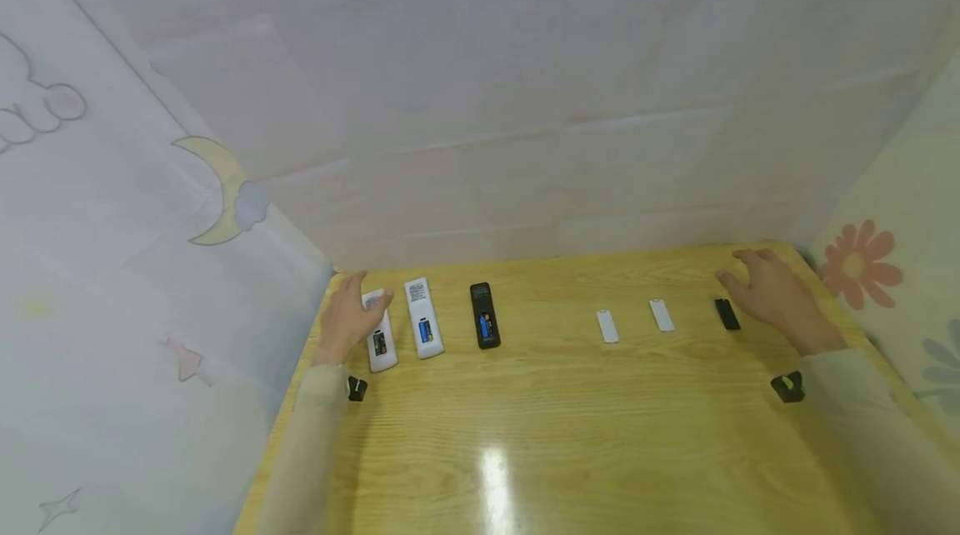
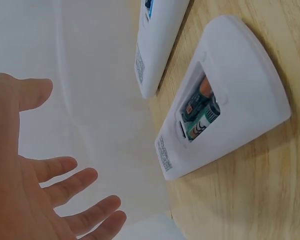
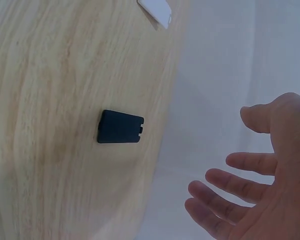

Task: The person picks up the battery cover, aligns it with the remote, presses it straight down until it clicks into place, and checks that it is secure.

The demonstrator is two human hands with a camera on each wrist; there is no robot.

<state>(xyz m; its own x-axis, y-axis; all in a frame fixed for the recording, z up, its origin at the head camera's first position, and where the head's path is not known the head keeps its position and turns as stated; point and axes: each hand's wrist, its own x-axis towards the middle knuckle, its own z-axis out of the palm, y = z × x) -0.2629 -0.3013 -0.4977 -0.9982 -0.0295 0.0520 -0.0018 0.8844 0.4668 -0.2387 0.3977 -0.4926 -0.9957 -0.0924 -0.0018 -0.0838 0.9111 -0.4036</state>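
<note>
Hands (image 1: 347, 322) (image 1: 776, 293) spread, gripping nothing; left wrist view: white remotes (image 2: 235, 97) (image 2: 162, 45); right: black cover (image 3: 120, 127).

Wood tbl (image 1: 555, 410) below fingers (image 2: 72, 187), glare (image 1: 496, 489) nearer cam; pale wall (image 1: 465, 102) beyond; moon-print wall (image 1: 112, 302) L of 'em, flower-print wall (image 1: 926, 210) R.

On the yellow wooden desk (image 1: 480, 410), left to right, lie a long white plastic remote (image 1: 383, 328), a second long white plastic remote (image 1: 422, 307) and a long black plastic remote (image 1: 482, 305). Green cylindrical batteries (image 2: 204, 120) sit in the first, blue cylindrical batteries (image 1: 425, 331) in the other two. Well right of these lie a flat white oblong panel (image 1: 607, 327), another white oblong panel (image 1: 662, 316) farther right, and a flat black oblong panel (image 1: 727, 314) rightmost. A pale creased sheet (image 1: 480, 102) stands behind the desk.
</note>
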